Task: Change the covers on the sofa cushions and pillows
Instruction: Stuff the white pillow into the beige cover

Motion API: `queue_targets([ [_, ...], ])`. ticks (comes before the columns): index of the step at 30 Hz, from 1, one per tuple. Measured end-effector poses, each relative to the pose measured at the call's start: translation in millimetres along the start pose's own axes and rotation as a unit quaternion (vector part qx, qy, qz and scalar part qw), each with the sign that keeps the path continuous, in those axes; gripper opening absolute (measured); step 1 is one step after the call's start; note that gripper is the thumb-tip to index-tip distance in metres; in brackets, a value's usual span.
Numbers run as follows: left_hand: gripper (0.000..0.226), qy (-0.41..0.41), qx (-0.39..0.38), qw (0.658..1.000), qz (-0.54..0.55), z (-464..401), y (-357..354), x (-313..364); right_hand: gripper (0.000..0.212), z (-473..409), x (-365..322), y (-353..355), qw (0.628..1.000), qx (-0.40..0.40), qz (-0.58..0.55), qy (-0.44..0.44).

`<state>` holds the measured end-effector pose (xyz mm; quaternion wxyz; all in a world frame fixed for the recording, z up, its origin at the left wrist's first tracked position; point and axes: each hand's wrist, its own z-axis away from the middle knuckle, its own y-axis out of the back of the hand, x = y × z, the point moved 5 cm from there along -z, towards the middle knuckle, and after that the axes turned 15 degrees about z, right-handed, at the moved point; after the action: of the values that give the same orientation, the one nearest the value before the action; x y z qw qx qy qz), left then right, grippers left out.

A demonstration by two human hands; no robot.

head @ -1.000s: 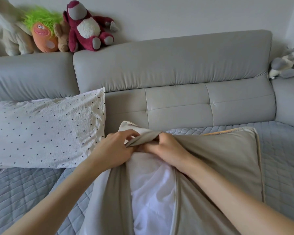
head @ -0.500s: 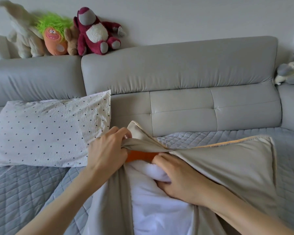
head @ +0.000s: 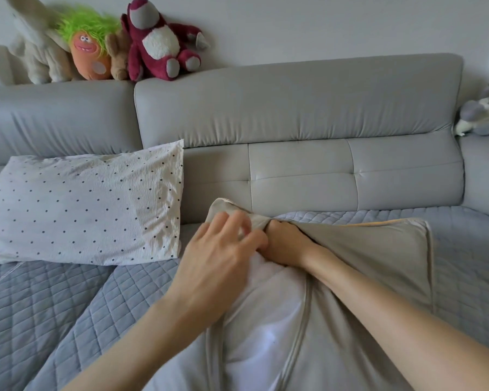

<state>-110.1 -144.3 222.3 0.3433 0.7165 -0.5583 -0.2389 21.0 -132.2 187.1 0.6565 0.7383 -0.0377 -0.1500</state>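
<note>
Nearest, both forearms reach out over the sofa seat, which is spread with a blue-grey quilted throw (head: 68, 306). Between them lies the cushion being dressed: its white inner pad (head: 266, 320) shows through the open slit of a beige cover (head: 364, 263), lying along the seat from the front edge toward the backrest.

The left hand (head: 220, 266) hovers over the far left corner of the cover, fingers loosely bent and a little blurred; whether it actually pinches the cloth I cannot tell. It looks placed there to steady that corner from outside.

The right hand (head: 285, 244) is pushed in under the beige flap, fingers curled and hidden in the cloth, seemingly gripping the pad's corner, probably to seat it into the cover's corner. I'd judge the cover mostly on, with the opening yet to be closed.

Further left, a white dotted pillow (head: 82, 207) leans against the grey backrest (head: 294, 108), out of the way. On top of the backrest, at its left end, sit plush toys (head: 158, 40).
</note>
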Motion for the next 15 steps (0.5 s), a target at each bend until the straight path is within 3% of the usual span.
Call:
queue_targets([
  [2, 0.027, -0.012, -0.016, 1.000, -0.018, 7, -1, -2, 0.034, -2, 4, 1, 0.998, -0.046, -0.052, 0.010],
  [4, 0.032, 0.036, -0.025, 0.998, -0.036, 14, 5, -20, 0.035, 4, 5, 8, 0.990, -0.077, -0.114, 0.043],
  [7, 0.034, 0.121, -0.049, 0.991, -0.021, 23, 11, -39, 0.009, 19, 8, 14, 0.978, -0.095, -0.177, 0.053],
  [8, 0.036, 0.133, -0.052, 0.989, -0.024, 25, 13, -39, 0.012, 23, 8, 15, 0.981, -0.081, -0.167, 0.055],
  [10, 0.043, 0.185, -0.047, 0.981, 0.013, 23, 16, -38, 0.011, 27, 4, 16, 0.988, -0.019, -0.138, 0.068],
  [11, 0.045, 0.215, -0.032, 0.975, 0.043, 22, 17, -40, 0.023, 28, 1, 14, 0.991, 0.009, -0.111, 0.076],
  [13, 0.039, 0.233, -0.011, 0.964, 0.129, 17, 15, -41, 0.047, 32, -6, 11, 0.997, 0.048, 0.035, 0.057],
  [15, 0.037, 0.215, -0.034, 0.960, 0.175, 13, 7, -33, 0.051, 34, -11, 11, 0.979, 0.097, 0.177, 0.042],
])
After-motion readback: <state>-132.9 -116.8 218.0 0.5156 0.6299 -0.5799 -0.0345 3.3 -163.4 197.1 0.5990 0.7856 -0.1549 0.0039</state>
